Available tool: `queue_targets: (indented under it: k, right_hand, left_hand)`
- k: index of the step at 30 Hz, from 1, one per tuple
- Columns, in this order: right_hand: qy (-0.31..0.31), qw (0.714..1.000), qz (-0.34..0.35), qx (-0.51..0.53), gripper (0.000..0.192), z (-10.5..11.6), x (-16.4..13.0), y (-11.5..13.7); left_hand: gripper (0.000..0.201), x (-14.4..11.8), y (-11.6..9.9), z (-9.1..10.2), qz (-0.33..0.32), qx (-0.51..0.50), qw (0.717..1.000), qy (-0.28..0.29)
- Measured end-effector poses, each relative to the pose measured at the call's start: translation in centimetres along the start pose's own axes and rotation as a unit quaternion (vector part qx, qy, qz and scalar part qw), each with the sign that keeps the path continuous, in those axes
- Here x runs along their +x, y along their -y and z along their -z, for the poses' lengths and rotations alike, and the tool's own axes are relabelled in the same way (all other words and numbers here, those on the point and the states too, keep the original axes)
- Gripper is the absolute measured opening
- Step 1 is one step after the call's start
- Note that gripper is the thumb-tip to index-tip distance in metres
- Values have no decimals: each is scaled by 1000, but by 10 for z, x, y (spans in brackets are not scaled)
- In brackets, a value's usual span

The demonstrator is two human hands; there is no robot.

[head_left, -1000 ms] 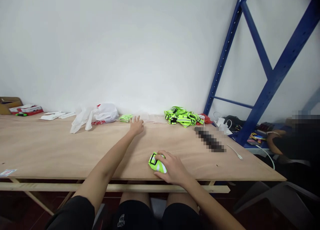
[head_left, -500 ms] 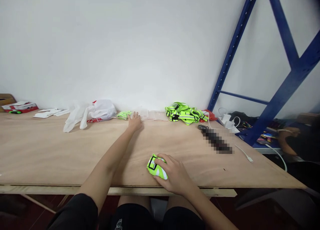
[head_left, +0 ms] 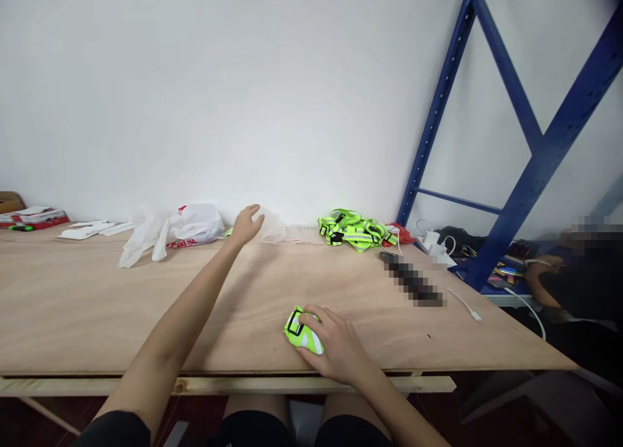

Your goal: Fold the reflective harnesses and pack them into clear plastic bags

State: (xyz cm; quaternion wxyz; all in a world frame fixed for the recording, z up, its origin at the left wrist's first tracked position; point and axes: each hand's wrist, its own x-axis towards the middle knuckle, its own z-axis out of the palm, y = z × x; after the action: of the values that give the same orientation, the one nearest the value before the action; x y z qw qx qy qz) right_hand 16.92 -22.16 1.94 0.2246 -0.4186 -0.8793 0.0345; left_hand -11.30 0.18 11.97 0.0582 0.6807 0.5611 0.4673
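Observation:
My right hand point(head_left: 333, 343) is closed round a folded bundle of neon-yellow reflective strap point(head_left: 309, 343) with a black buckle, held on the table near its front edge. My left hand point(head_left: 249, 225) is raised at the back of the table, thumb and fingers at a see-through plastic bag point(head_left: 268, 221) whose outline is faint. Flat clear plastic bags point(head_left: 304, 235) lie just right of it. Behind my left hand, another small yellow bundle point(head_left: 228, 232) is mostly hidden. A loose heap of yellow reflective straps point(head_left: 353, 229) with black buckles lies farther right.
A white plastic bag point(head_left: 197, 223), white papers point(head_left: 92, 229) and a red-white box point(head_left: 36, 217) line the wall at left. At right are a red bag point(head_left: 402, 233), a blurred-out dark item point(head_left: 413, 281), a white cable point(head_left: 464, 304), blue rack point(head_left: 506, 220) and another person's arm point(head_left: 542, 281).
My left hand has lifted off the table and moved slightly left, with faint clear plastic at its fingers. My right hand keeps the bundle in place. The view has shifted a little.

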Motion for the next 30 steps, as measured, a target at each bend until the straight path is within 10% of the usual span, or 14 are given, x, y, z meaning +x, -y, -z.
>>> queue_targets:
  k: [8, 15, 19, 23, 30]
  right_hand:
    - [-44, 992, -89, -75, 37, 12, -3, -55]
    - [-42, 991, -92, -85, 35, 27, -18, -67]
    - [4, 996, -65, -68, 52, 37, -23, -70]
    - [27, 998, -26, -52, 63, 43, -26, -74]
    - [-33, 998, -10, -55, 40, 31, -27, -77]
  left_hand:
    - [44, -36, -7, 58, 133, -313, 940, 34]
    - [46, -111, 3, 46, 197, -229, 942, 146]
    - [82, -123, -14, 48, 0, -42, 969, 245]
    - [112, -121, -37, 38, -190, 149, 876, 416]
    - [148, -89, -53, -15, -161, 235, 811, 511]
